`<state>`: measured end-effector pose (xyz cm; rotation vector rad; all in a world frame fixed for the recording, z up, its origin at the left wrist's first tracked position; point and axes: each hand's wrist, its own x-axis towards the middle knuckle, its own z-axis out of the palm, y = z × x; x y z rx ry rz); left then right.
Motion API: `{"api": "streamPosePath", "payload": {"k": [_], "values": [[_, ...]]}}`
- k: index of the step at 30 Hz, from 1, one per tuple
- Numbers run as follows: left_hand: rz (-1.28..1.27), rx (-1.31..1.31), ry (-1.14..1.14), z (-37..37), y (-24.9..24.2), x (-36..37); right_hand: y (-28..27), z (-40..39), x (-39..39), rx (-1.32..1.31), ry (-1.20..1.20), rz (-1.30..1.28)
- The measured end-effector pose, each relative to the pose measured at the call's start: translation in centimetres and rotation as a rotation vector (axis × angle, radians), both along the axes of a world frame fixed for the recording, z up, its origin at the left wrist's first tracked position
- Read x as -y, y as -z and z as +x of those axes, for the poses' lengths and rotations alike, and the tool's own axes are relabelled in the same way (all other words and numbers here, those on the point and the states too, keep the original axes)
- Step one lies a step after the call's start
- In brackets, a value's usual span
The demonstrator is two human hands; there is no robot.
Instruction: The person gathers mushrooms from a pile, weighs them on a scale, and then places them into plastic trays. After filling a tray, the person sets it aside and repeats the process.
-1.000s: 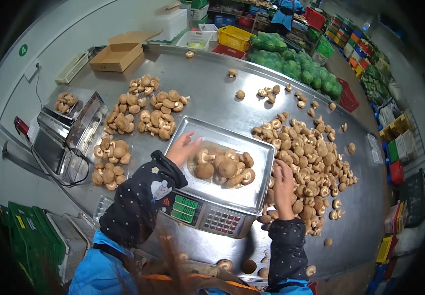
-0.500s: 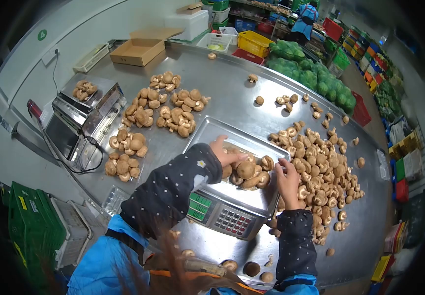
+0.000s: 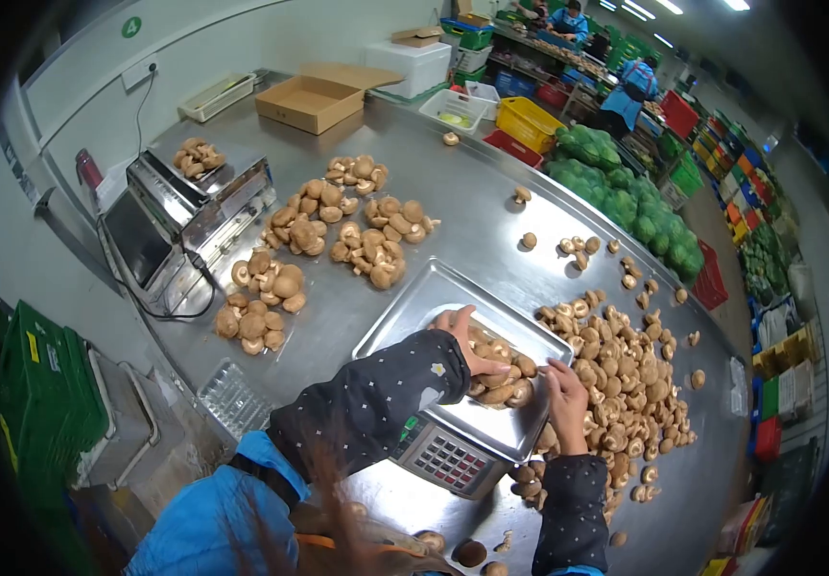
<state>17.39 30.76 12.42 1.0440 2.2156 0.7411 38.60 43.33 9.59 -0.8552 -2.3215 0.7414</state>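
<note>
A heap of brown shiitake mushrooms sits on the metal pan of a digital scale. My left hand curls round the heap's left side, its thumb lying across the caps and its other fingers partly hidden behind them. At the pan's right edge, my right hand has its fingers drawn together beside the heap. Whatever may be between those fingertips is too small to make out. My left sleeve covers part of the scale's display.
A large loose pile of mushrooms spreads right of the scale. Several portioned clusters lie to the left, near a second machine bearing mushrooms. A cardboard box stands at the back; clear plastic trays sit at the near left edge.
The view has shifted, showing more of the room behind. My left hand stays at the heap, its thumb now lower across it. My right hand's fingers have drawn closer together near the pan's edge.
</note>
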Motion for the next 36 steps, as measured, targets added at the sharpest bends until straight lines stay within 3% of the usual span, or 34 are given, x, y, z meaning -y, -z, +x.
{"api": "streamPosePath", "payload": {"k": [1, 2, 4, 6, 8, 10, 13, 14, 16, 17, 18, 19, 20, 21, 22, 23, 24, 28, 30, 33, 36], "values": [[0.023, 0.060, -0.051, -0.1, -0.1, 0.1, 0.3, 0.2, -0.3, -0.063, 0.021, 0.104], [0.047, 0.117, -0.104, -0.2, -0.2, 0.2, 1.3, 0.9, -0.9, 0.003, 0.136, -0.229], [0.054, 0.019, -0.099, -0.1, 1.4, -0.2, 4.0, 2.3, -2.2, 0.065, -0.049, -0.159], [0.069, -0.007, -0.108, 0.0, 2.3, -0.2, 4.3, 1.9, -2.5, -0.063, -0.334, -0.393], [0.085, -0.001, -0.089, 0.6, 2.9, -0.2, 2.7, -0.1, -0.4, -0.142, -0.039, -0.718], [0.119, 0.013, -0.078, 0.5, 3.0, 0.2, 1.4, -1.0, 1.1, -0.079, -0.047, -0.623], [0.241, 0.040, -0.077, -1.6, 3.5, 2.6, 0.3, -3.0, 4.1, -0.184, -0.085, -0.656], [0.343, -0.081, -0.159, -2.5, 6.0, 2.9, -0.1, -4.0, 5.0, -0.176, -0.098, -0.658], [0.650, 0.311, -0.194, -6.5, 8.9, 6.2, -2.4, -7.3, 8.6, -0.190, -0.227, -0.663], [0.479, 0.243, -0.227, -7.5, 4.8, 10.0, -5.1, -9.1, 11.9, -0.187, -0.227, -0.699], [0.308, 0.175, -0.255, -8.9, 0.2, 14.1, -3.0, -10.5, 11.5, -0.133, -0.318, -0.676], [0.313, 0.120, -0.273, -10.3, -0.4, 16.3, -0.4, -12.6, 11.1, -0.083, -0.485, -0.583], [0.318, 0.066, -0.286, -11.4, -0.7, 18.2, -4.6, -13.9, 15.5, -0.114, -0.632, -0.526], [0.277, 0.002, -0.307, -12.6, -1.6, 20.1, -3.9, -15.8, 17.0, -0.164, -0.439, -0.942], [0.239, -0.062, -0.328, -13.5, -2.4, 21.8, -5.8, -17.3, 19.6, -0.158, -0.460, -1.023], [0.227, -0.115, -0.334, -14.5, -2.6, 23.0, -4.9, -18.5, 20.3, -0.095, -0.459, -0.911], [0.216, -0.167, -0.340, -15.3, -2.8, 23.9, -5.6, -19.6, 21.6, -0.141, -0.437, -1.033], [0.148, -0.203, -0.391, -18.4, -3.7, 24.6, -1.1, -25.9, 21.1, -0.179, -0.340, -1.095], [0.107, -0.129, -0.389, -20.8, -2.9, 23.5, -0.1, -28.5, 20.5, -0.164, -0.289, -1.126], [0.030, -0.175, -0.356, -22.5, -3.5, 20.4, 1.4, -31.4, 19.4, -0.158, -0.015, -1.135], [-0.024, -0.222, -0.384, -23.2, -1.0, 16.6, 5.6, -32.5, 16.6, -0.296, 0.046, -1.045]]}}
